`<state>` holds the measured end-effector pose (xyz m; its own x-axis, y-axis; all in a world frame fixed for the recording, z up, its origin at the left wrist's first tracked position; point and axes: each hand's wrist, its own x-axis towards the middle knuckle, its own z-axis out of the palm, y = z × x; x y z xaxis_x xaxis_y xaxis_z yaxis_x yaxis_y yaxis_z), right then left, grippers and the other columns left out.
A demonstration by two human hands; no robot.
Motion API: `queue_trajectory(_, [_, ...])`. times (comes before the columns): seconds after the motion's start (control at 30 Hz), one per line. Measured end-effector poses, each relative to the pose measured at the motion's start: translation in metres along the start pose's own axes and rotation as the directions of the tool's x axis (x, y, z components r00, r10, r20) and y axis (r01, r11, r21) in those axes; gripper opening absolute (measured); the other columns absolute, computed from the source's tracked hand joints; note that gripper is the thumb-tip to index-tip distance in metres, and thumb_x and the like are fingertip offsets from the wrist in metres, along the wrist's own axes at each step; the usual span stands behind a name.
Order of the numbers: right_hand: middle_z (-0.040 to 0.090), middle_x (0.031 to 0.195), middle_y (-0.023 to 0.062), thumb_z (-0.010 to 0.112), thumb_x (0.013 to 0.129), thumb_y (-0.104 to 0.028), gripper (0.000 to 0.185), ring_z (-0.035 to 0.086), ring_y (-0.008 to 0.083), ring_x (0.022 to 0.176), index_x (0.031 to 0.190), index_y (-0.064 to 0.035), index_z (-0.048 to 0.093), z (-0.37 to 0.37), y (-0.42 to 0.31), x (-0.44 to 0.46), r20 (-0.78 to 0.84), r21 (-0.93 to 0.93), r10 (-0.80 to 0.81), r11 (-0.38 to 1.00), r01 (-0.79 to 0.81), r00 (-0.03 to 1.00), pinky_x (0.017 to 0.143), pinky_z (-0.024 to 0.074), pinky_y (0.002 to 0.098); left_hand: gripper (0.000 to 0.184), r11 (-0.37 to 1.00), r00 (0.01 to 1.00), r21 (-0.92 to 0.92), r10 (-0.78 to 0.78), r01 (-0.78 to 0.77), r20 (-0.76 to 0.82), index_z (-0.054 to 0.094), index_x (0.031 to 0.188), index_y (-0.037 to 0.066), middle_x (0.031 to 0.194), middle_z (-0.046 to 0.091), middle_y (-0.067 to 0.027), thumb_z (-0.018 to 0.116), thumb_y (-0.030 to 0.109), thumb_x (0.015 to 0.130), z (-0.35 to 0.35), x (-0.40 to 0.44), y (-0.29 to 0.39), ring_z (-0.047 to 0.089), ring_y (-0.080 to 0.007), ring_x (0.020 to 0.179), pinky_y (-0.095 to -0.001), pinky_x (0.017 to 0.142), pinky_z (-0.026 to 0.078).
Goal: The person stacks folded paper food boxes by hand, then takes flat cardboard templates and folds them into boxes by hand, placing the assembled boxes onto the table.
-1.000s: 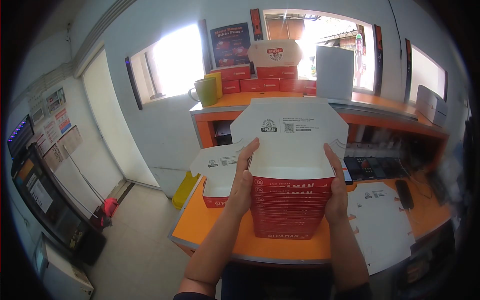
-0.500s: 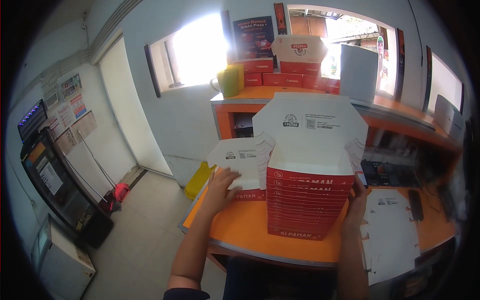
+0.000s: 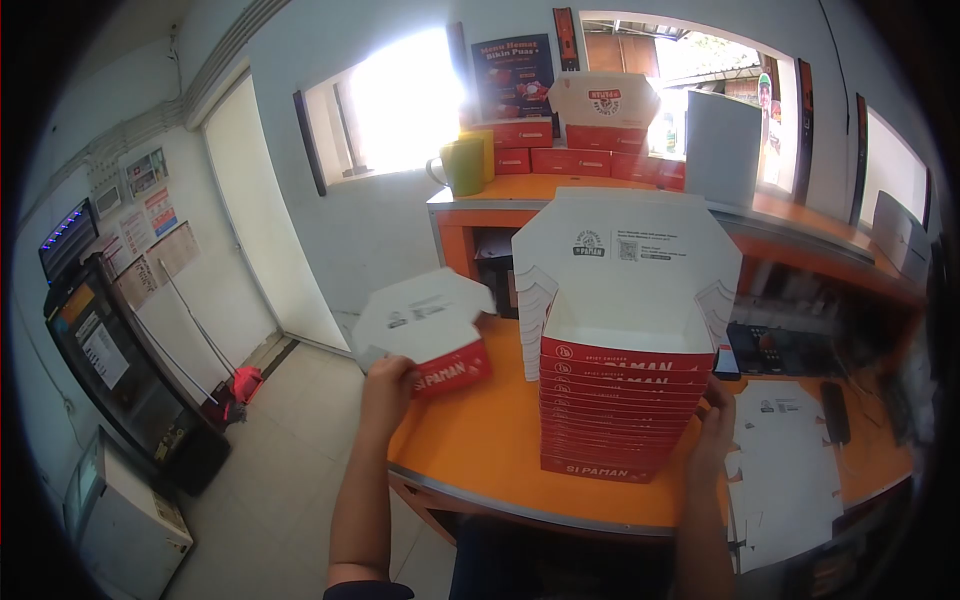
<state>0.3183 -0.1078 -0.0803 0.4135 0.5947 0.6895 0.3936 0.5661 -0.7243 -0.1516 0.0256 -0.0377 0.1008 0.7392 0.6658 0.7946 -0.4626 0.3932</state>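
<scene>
My left hand point(image 3: 392, 385) is closed on the near left corner of a single red and white box point(image 3: 450, 368), whose white lid stands up behind it. That box is tilted at the left edge of the orange table point(image 3: 480, 470). A tall stack of nested red boxes point(image 3: 620, 420) stands in front of me, with white lids point(image 3: 625, 240) raised at the back. Against the right side of the stack rests my right hand point(image 3: 712, 415), its fingers partly hidden behind the boxes.
Flat white box sheets point(image 3: 785, 480) lie at the right, beside a black device point(image 3: 834, 412) and several phones point(image 3: 770, 345). An orange shelf point(image 3: 600, 187) behind holds a green mug point(image 3: 463, 167) and red boxes point(image 3: 570, 161). A fridge point(image 3: 120, 370) stands far left.
My left hand has left the stack, moved left and taken hold of the single box, which is now shifted and turned. The view has swung left. My right hand stays beside the stack.
</scene>
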Motion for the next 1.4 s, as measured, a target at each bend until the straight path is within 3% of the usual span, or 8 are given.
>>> queue_trajectory(0.23, [0.051,0.147,0.0165,0.040,0.113,-0.035,0.044,0.049,0.0270,0.140,0.142,-0.0033,0.051,0.005,-0.029,0.014,-0.114,-0.125,-0.158,0.982,0.144,0.981,0.109,0.0448,0.0410,0.009,0.993,0.901,-0.114,-0.028,-0.024,-0.432,0.068,0.092,0.000,0.085,0.066,-0.0126,0.071,-0.005,0.086,-0.074,-0.003,0.052,0.063,-0.0307,0.085,-0.0410,0.077,0.050])
queue_trajectory(0.33, [0.045,0.152,0.0192,0.047,0.110,-0.043,0.052,0.045,0.0301,0.143,0.145,-0.0048,0.048,0.010,-0.077,0.032,-0.065,-0.141,-0.374,0.921,0.363,0.925,0.112,0.0425,0.0425,0.016,0.943,0.806,0.006,0.288,-0.333,-0.517,0.068,0.091,0.003,0.084,0.064,-0.0095,0.072,-0.009,0.081,-0.102,0.001,0.115,0.062,-0.0272,0.085,-0.0390,0.077,0.049])
queue_trajectory(0.47, [0.036,0.163,0.0223,0.054,0.102,-0.063,0.085,0.042,0.0346,0.148,0.160,-0.0069,0.030,0.022,-0.152,0.059,0.172,-0.124,-0.604,0.770,0.625,0.778,0.118,0.0379,0.0463,0.025,0.834,0.750,-0.053,0.463,-0.549,-0.472,0.070,0.092,0.006,0.086,0.066,-0.0071,0.073,-0.011,0.073,-0.108,0.009,0.182,0.062,-0.0270,0.087,-0.0378,0.078,0.049])
queue_trajectory(0.6, [0.037,0.157,0.0204,0.067,0.097,-0.053,0.094,0.041,0.0352,0.147,0.164,-0.0075,0.020,0.037,-0.185,0.072,0.162,0.083,-0.579,0.815,0.573,0.799,0.120,0.0372,0.0473,0.036,0.705,0.693,-0.120,0.626,-0.699,-0.357,0.073,0.101,0.008,0.097,0.067,-0.0075,0.085,-0.001,0.068,-0.096,0.030,0.239,0.062,-0.0286,0.094,-0.0387,0.082,0.050])
queue_trajectory(0.7, [0.036,0.159,0.0202,0.060,0.104,-0.044,0.084,0.042,0.0313,0.146,0.166,-0.0070,0.016,0.025,-0.179,0.081,0.141,0.029,-0.449,0.893,0.450,0.882,0.118,0.0395,0.0441,0.051,0.701,0.715,-0.247,0.517,-0.669,-0.471,0.067,0.121,0.007,0.121,0.063,-0.0109,0.089,0.005,0.075,-0.074,0.053,0.257,0.063,-0.0286,0.110,-0.0384,0.093,0.053])
queue_trajectory(0.83, [0.040,0.158,0.0209,0.044,0.113,-0.032,0.062,0.047,0.0277,0.143,0.164,-0.0034,0.023,0.013,-0.180,0.086,0.209,0.114,-0.225,0.972,0.205,0.952,0.116,0.0418,0.0395,0.063,0.244,0.951,-0.925,0.180,-0.291,-0.251,0.051,0.140,0.002,0.139,0.055,-0.0137,0.084,0.014,0.089,-0.029,0.071,0.250,0.058,-0.0255,0.129,-0.0380,0.108,0.051])
queue_trajectory(0.9, [0.044,0.156,0.0213,0.044,0.113,-0.035,0.062,0.049,0.0288,0.142,0.163,-0.0019,0.027,0.014,-0.180,0.086,0.262,0.079,-0.139,0.989,0.122,0.955,0.115,0.0417,0.0408,0.062,0.215,0.986,-0.974,0.161,-0.068,-0.033,0.046,0.143,-0.001,0.139,0.056,-0.0141,0.080,0.017,0.095,-0.022,0.071,0.231,0.056,-0.0231,0.133,-0.0380,0.112,0.049])
queue_trajectory(1.4, [0.074,0.097,0.0208,0.045,0.113,-0.042,0.051,0.075,0.0292,0.090,0.124,0.0032,0.063,0.013,-0.149,0.107,0.102,-0.234,-0.197,0.948,0.216,0.975,0.080,0.0558,0.0395,0.047,0.317,0.978,-0.947,0.180,0.045,0.107,0.051,0.140,-0.004,0.128,0.066,-0.0159,0.069,0.019,0.103,-0.022,0.071,0.230,0.062,-0.0201,0.122,-0.0353,0.102,0.053])
